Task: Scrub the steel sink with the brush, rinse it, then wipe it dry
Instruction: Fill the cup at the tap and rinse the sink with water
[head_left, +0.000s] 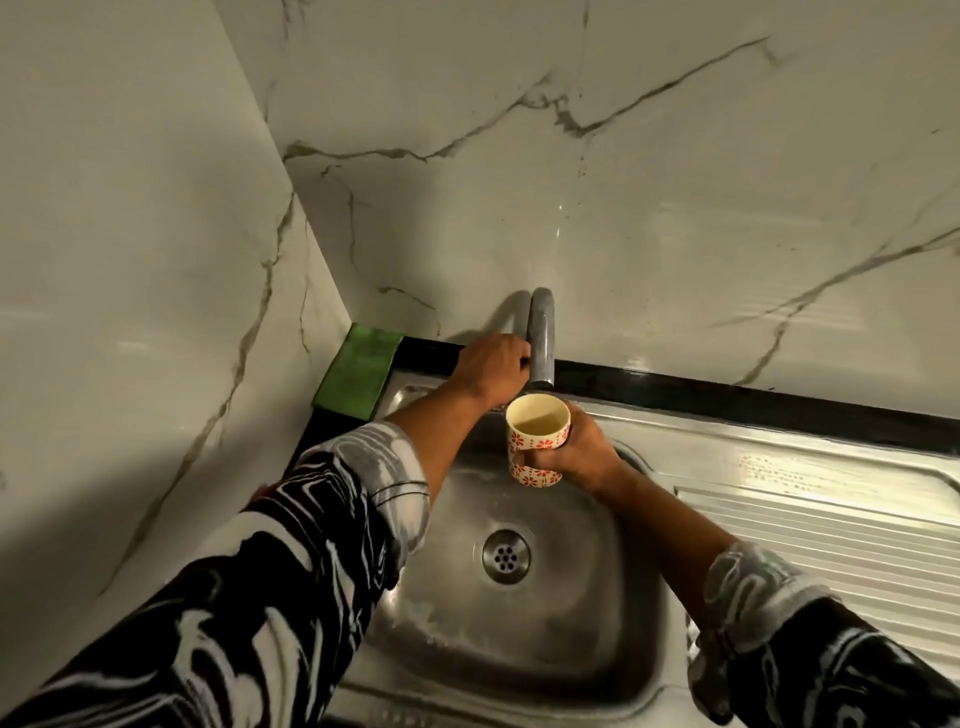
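Observation:
The steel sink (571, 613) lies below me, its basin wet with pale residue around the drain (506, 556). My right hand (579, 449) grips a cream cup (537, 439) with red flower prints and holds it upright just under the spout of the grey tap (542, 338). Some liquid shows inside the cup. My left hand (491, 366) reaches behind the tap, fingers curled at its base; what they hold there is hidden. No brush is in view.
A green scouring pad (358, 369) lies in the back left corner on the black ledge (727, 387). The ribbed steel drainboard (821, 525) stretches to the right of the basin. Marble walls close in at the back and the left.

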